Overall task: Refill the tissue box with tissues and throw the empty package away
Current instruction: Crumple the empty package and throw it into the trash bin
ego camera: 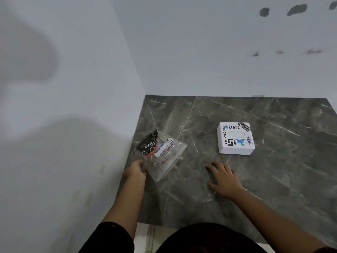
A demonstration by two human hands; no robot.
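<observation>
A white square tissue box (235, 138) covered in stickers sits on the dark marble counter (273, 170), with an oval slot on top showing white tissue. Left of it lies a clear plastic tissue package (162, 154) with black and red print, looking flat and empty. My left hand (135, 170) grips the package's near left corner, lifting that edge slightly. My right hand (223, 178) rests flat on the counter with fingers spread, below and left of the box, holding nothing.
White walls meet in a corner behind and to the left of the counter. The left wall runs right beside the package. The counter's front edge is near my body, with pale floor below it.
</observation>
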